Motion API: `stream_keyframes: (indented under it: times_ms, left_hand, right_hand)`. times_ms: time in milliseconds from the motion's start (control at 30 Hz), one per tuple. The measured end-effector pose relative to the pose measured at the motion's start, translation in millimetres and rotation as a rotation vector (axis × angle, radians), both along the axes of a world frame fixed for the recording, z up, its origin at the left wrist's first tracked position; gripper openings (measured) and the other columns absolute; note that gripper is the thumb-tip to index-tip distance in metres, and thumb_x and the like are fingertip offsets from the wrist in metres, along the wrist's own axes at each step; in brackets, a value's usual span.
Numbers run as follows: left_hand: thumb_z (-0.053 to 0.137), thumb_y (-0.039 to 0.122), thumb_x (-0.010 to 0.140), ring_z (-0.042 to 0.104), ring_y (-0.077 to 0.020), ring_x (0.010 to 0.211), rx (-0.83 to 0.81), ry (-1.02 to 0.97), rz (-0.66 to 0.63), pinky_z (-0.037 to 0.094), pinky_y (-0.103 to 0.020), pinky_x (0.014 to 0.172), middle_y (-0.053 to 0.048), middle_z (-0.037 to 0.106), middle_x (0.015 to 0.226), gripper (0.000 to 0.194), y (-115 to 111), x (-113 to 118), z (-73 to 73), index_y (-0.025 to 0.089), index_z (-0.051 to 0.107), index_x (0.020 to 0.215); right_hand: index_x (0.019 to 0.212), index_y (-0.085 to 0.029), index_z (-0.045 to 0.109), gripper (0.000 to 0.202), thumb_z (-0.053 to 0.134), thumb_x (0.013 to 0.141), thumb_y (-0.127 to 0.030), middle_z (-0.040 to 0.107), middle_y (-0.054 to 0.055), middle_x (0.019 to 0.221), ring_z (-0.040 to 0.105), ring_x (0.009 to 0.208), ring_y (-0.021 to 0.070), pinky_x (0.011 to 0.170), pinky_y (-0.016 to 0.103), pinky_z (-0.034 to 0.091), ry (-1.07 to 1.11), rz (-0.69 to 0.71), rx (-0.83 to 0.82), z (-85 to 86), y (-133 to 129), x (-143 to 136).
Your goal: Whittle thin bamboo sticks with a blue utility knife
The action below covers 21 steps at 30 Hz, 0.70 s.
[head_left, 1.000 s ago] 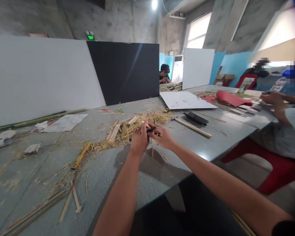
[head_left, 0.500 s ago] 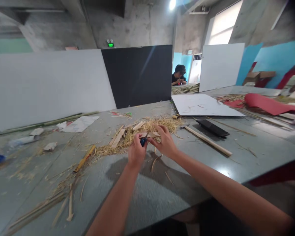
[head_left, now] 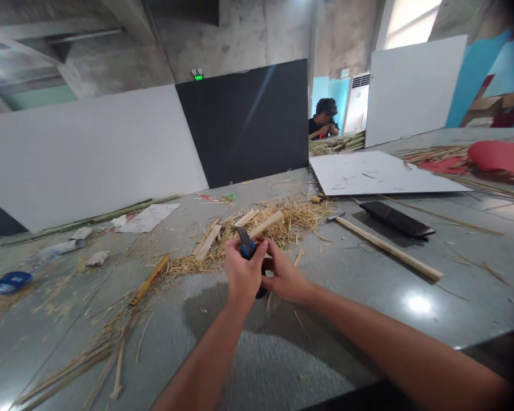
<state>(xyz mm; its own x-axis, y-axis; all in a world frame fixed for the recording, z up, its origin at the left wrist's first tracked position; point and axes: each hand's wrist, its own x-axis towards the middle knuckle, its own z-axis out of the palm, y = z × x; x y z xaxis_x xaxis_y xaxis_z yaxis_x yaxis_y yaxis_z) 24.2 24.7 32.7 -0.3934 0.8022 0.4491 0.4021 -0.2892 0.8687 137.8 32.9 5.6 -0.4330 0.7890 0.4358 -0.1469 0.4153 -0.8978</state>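
Blue-handled, the knife (head_left: 247, 250) is gripped by the left hand (head_left: 244, 274) above the bench (head_left: 257, 365), the right hand (head_left: 286, 278) curls beside it, its hold unclear, and heaped shavings (head_left: 293, 225) suggest much cutting is done, though what is left I cannot tell.

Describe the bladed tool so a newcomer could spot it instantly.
Find the grey table, then the pile of straw-coloured shavings on it. At the pile's near edge, the left hand grips the bladed tool; its dark blade and blue section set it apart from the pale wood strips.
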Motion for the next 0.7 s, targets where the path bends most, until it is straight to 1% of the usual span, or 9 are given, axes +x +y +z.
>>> stream_keyframes:
  times_ms: [67, 167, 233, 300, 333, 400, 567, 633, 700]
  left_hand:
    - [0.075, 0.048, 0.066, 0.066, -0.0212, 0.081, -0.024, -0.093, -0.080, 0.051, -0.033, 0.074, -0.007, 0.066, 0.088, 0.051, 0.4, 2.8, -1.5, 0.015, 0.052, 0.098]
    - [0.079, 0.048, 0.061, 0.066, -0.0242, 0.096, 0.033, -0.329, -0.350, 0.051, -0.034, 0.081, -0.014, 0.066, 0.105, 0.064, 4.7, 2.8, -5.4, 0.016, 0.047, 0.106]
    - [0.076, 0.056, 0.063, 0.057, -0.0266, 0.116, 0.116, -0.492, -0.556, 0.049, -0.035, 0.088, -0.018, 0.060, 0.124, 0.067, 8.8, 1.0, -8.8, 0.019, 0.044, 0.110]
    - [0.058, 0.068, 0.073, 0.046, -0.0271, 0.129, 0.128, -0.617, -0.678, 0.047, -0.037, 0.090, -0.018, 0.053, 0.135, 0.062, 12.2, -0.5, -13.3, 0.021, 0.044, 0.110]
    - [0.049, 0.071, 0.078, 0.043, -0.0267, 0.132, 0.103, -0.651, -0.706, 0.048, -0.037, 0.089, -0.018, 0.051, 0.138, 0.059, 13.3, -0.6, -15.9, 0.021, 0.045, 0.110]
    - [0.038, 0.069, 0.085, 0.041, -0.0260, 0.133, 0.037, -0.651, -0.722, 0.048, -0.038, 0.087, -0.016, 0.052, 0.137, 0.053, 13.8, 0.9, -21.5, 0.022, 0.046, 0.109]
    - [0.045, 0.054, 0.090, 0.051, -0.0239, 0.124, 0.002, -0.354, -0.707, 0.049, -0.036, 0.088, -0.013, 0.053, 0.136, 0.037, 5.7, 10.6, -29.1, 0.021, 0.048, 0.107]
    - [0.044, 0.053, 0.091, 0.061, -0.0219, 0.111, -0.045, -0.225, -0.674, 0.051, -0.032, 0.081, -0.014, 0.062, 0.124, 0.039, 2.2, 11.1, -26.8, 0.019, 0.050, 0.109]
    - [0.040, 0.055, 0.091, 0.069, -0.0178, 0.079, -0.138, -0.145, -0.601, 0.051, -0.027, 0.064, -0.010, 0.071, 0.092, 0.045, 1.0, 7.6, -22.2, 0.018, 0.051, 0.115]
  right_hand:
    - [0.138, -0.025, 0.030, 0.078, 0.069, 0.070, -0.018, 0.054, 0.013, 0.126, 0.064, 0.081, 0.0179, 0.069, 0.034, 0.054, -0.016, -0.022, -0.025, -1.6, 0.6, -0.1]
    - [0.136, -0.022, 0.035, 0.078, 0.068, 0.066, -0.014, 0.061, 0.009, 0.112, 0.062, 0.087, 0.0205, 0.078, 0.037, 0.051, -0.054, -0.195, 0.072, -4.2, 5.7, 5.6]
    - [0.121, -0.021, 0.049, 0.058, 0.065, 0.066, -0.014, 0.063, 0.005, 0.097, 0.060, 0.086, 0.0208, 0.078, 0.038, 0.050, -0.051, -0.339, 0.105, -2.8, 9.3, 11.5]
    - [0.094, -0.021, 0.055, 0.028, 0.064, 0.068, -0.018, 0.059, 0.001, 0.082, 0.059, 0.077, 0.0190, 0.073, 0.036, 0.050, 0.047, -0.416, 0.049, 1.5, 12.1, 17.0]
    - [0.085, -0.022, 0.052, 0.020, 0.064, 0.069, -0.020, 0.055, -0.001, 0.076, 0.058, 0.071, 0.0174, 0.068, 0.035, 0.050, 0.133, -0.424, -0.001, 4.3, 13.2, 19.3]
    - [0.080, -0.023, 0.046, 0.020, 0.065, 0.073, -0.027, 0.049, -0.005, 0.068, 0.054, 0.060, 0.0136, 0.059, 0.030, 0.048, 0.334, -0.393, -0.114, 10.1, 15.4, 22.5]
    - [0.095, -0.024, 0.050, 0.037, 0.073, 0.071, -0.039, 0.050, -0.007, 0.065, 0.046, 0.049, 0.0091, 0.046, 0.023, 0.040, 0.559, -0.381, -0.268, 20.1, 25.2, 30.4]
    - [0.093, -0.022, 0.053, 0.037, 0.074, 0.068, -0.040, 0.049, -0.007, 0.062, 0.045, 0.047, 0.0089, 0.044, 0.022, 0.038, 0.551, -0.406, -0.325, 21.5, 32.2, 36.8]
    - [0.090, -0.020, 0.054, 0.031, 0.069, 0.069, -0.038, 0.047, -0.007, 0.059, 0.044, 0.045, 0.0086, 0.042, 0.022, 0.036, 0.539, -0.438, -0.370, 21.1, 40.2, 44.5]
